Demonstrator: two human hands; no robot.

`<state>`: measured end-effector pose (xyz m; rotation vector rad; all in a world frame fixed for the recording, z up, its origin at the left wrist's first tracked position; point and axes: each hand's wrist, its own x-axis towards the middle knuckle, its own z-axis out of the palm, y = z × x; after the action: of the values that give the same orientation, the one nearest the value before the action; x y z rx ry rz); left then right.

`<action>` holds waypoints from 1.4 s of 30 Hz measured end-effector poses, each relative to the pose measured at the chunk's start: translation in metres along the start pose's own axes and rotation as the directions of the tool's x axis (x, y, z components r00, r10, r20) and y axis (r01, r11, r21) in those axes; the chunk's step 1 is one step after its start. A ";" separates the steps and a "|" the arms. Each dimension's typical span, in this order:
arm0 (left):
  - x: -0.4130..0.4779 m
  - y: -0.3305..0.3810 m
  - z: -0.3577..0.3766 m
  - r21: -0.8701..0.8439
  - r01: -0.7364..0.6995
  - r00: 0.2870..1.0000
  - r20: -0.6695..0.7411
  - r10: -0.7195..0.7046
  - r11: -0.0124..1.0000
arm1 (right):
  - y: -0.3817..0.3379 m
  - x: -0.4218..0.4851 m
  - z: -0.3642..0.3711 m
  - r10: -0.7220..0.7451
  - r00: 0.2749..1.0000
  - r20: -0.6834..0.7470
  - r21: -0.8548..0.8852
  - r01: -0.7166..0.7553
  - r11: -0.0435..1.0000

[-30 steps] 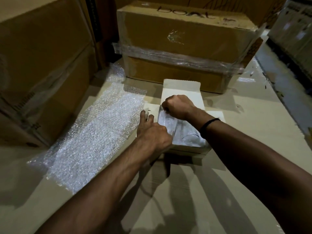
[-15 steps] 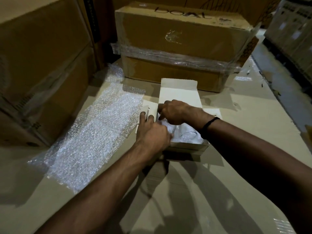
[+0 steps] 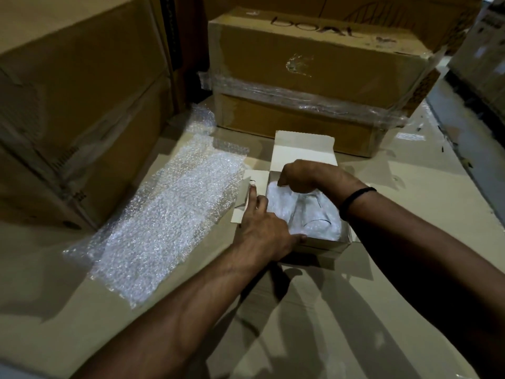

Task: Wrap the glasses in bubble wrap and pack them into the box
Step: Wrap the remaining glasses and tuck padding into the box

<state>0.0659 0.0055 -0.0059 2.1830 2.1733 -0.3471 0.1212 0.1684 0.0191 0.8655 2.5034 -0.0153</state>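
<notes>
Bare arms, blk wristband (image 3: 355,197) r. wrist.

Flat cardboard surface (image 3: 300,329), bubble wrap sheet (image 3: 164,228) spread left, small open white box (image 3: 303,155) just beside it, taped brown carton (image 3: 314,77) behind.

Blocked far by taped carton (image 3: 314,77), left by stacked cartons (image 3: 82,110); open near and right over cardboard surface (image 3: 426,170).

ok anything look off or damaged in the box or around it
Nothing broken or spilled. The carton behind has a scuffed or torn patch on its front, and its film band is wrinkled. In the box, the wrapped glass seems to lie on its side, which may be intended.
</notes>
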 end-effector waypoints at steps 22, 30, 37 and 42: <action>-0.010 0.001 0.009 -0.148 0.095 0.971 -0.204 -0.124 0.985 | -0.022 -0.006 -0.009 0.021 0.998 0.054 -0.029 -0.019 0.999; 0.004 0.005 0.018 -0.119 0.165 0.986 -0.013 -0.167 0.979 | -0.043 -0.002 0.004 0.142 0.990 0.010 -0.097 -0.140 0.985; -0.042 -0.023 0.061 -0.253 -0.093 0.854 -0.518 -0.053 0.963 | -0.044 -0.025 -0.001 0.168 0.982 -0.081 0.036 -0.166 0.985; -0.081 -0.076 0.108 -0.453 -0.023 0.675 -0.665 -0.320 0.891 | -0.064 -0.049 0.003 0.266 0.810 -0.522 0.347 -0.083 0.934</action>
<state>-0.0230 -0.0926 -0.0863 2.0587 2.4238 1.1163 0.1184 0.0888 0.0294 1.4074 3.0048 -0.1087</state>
